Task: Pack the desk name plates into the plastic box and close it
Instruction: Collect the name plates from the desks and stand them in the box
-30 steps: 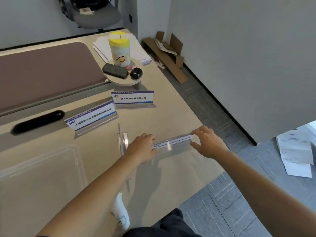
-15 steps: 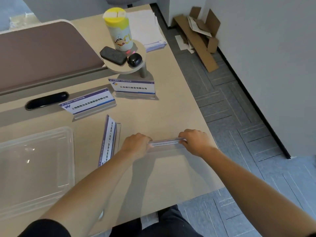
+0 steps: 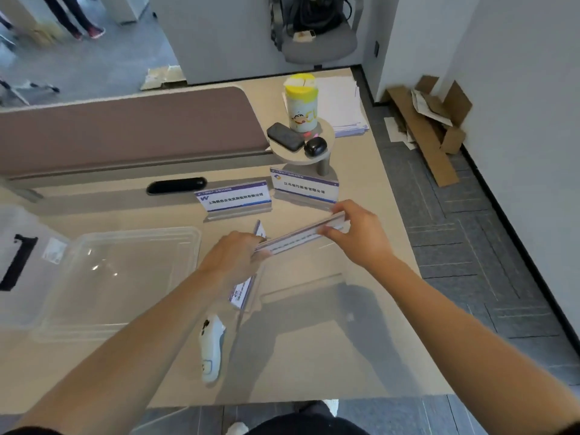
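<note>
I hold a clear acrylic name plate (image 3: 298, 238) lifted above the desk, seen edge-on. My left hand (image 3: 233, 257) grips its left end and my right hand (image 3: 357, 235) grips its right end. Another name plate (image 3: 243, 288) lies on the desk under my left forearm, partly hidden. Two more name plates stand upright further back, one with a W logo (image 3: 233, 197) and one to its right (image 3: 304, 188). The clear plastic box (image 3: 125, 271) sits open on the desk to the left, with nothing in it. Its lid (image 3: 22, 255) lies at the far left.
A white controller (image 3: 212, 350) lies near the desk's front edge. A small round shelf (image 3: 288, 157) carries a yellow-capped canister (image 3: 303, 103), a dark case and a black earbud case. A brown divider panel (image 3: 125, 130) runs along the back. The desk's right edge drops to grey floor.
Both hands have lifted the name plate off the desk and carried it up and back. The view has shifted, bringing the whole plastic box and the controller into sight.
</note>
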Demonstrator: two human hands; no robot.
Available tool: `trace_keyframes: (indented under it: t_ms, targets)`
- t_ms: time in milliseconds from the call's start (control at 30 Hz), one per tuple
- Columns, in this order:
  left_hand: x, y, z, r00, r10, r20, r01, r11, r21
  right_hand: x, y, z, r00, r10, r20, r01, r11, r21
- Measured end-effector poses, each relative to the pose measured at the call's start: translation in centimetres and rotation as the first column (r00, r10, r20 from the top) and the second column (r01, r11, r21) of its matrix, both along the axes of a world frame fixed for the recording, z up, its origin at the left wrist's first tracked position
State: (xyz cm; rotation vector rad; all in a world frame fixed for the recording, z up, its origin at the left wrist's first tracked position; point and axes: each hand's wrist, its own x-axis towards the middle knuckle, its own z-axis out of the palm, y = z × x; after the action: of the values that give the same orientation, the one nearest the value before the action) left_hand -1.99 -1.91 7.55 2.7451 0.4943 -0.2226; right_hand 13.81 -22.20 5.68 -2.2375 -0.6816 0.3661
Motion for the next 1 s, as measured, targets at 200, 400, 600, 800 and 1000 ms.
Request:
trace_keyframes:
  t_ms: [200,400,600,800,1000]
  targets:
    - [-7.5,3.8,3.5,0.973,0.196,0.124,-0.194,0.981,-0.026,-6.5,8.2,2.9,0.924,0.062,-0.376,0.042,0.964,0.263]
    - [-17.8,8.1,4.8,0.933,0.305,0.191,-0.307,0.952,-0.022,-15.8,16.1,6.9,0.832,0.196,-0.519,0.044,0.909,0.415]
    - [-29.1,12.6,5.8,0.906,0.351,0.236,-0.318,0.933,-0.168,-25.3,23.1,9.9,0.875,0.208,-0.437,-0.016,0.915,0.403]
    - [-38.3,15.6,5.6,0.872,0.367,0.322,-0.267,0.911,-0.316,-31.4,29.2,12.2,0.878,0.251,-0.408,-0.089,0.923,0.375]
    - [-42.0,19.0,6.3,0.845,0.308,0.436,-0.263,0.951,-0.162,-34.4,34.8,13.2,0.807,0.341,-0.481,-0.168,0.915,0.367]
